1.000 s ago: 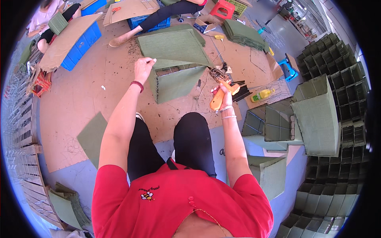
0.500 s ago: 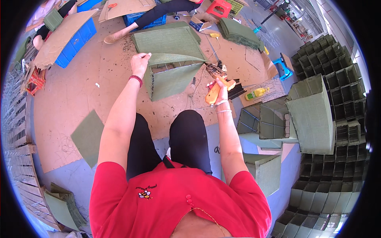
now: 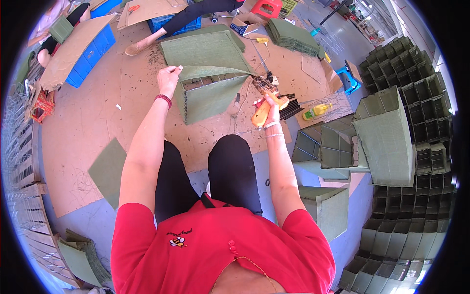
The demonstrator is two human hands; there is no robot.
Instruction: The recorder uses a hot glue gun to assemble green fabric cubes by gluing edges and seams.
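My left hand [image 3: 168,81] pinches the left corner of a green fabric flap [image 3: 210,72], holding its edge up off a green fabric box [image 3: 214,102]. Between the flap and the box, a thin wire frame shows in the gap. A yellow-orange glue gun [image 3: 260,115] is gripped in my right hand [image 3: 272,111]. Its dark, crusted nozzle end points at the box's right corner, where the flap meets it; whether the tip touches is too small to tell. Beyond the box lie flat green fabric panels [image 3: 205,49].
Black sticks [image 3: 292,108] and a yellow bottle [image 3: 317,111] lie right of the glue gun. Green boxes [image 3: 384,137] stand at the right, before tall stacks [image 3: 426,112]. A blue stool [image 3: 348,78] is farther back. Another person's leg [image 3: 183,19] reaches in near blue crates [image 3: 93,54].
The whole view has shifted slightly. My left hand still holds the flap, and the glue gun stays at the box's right corner.
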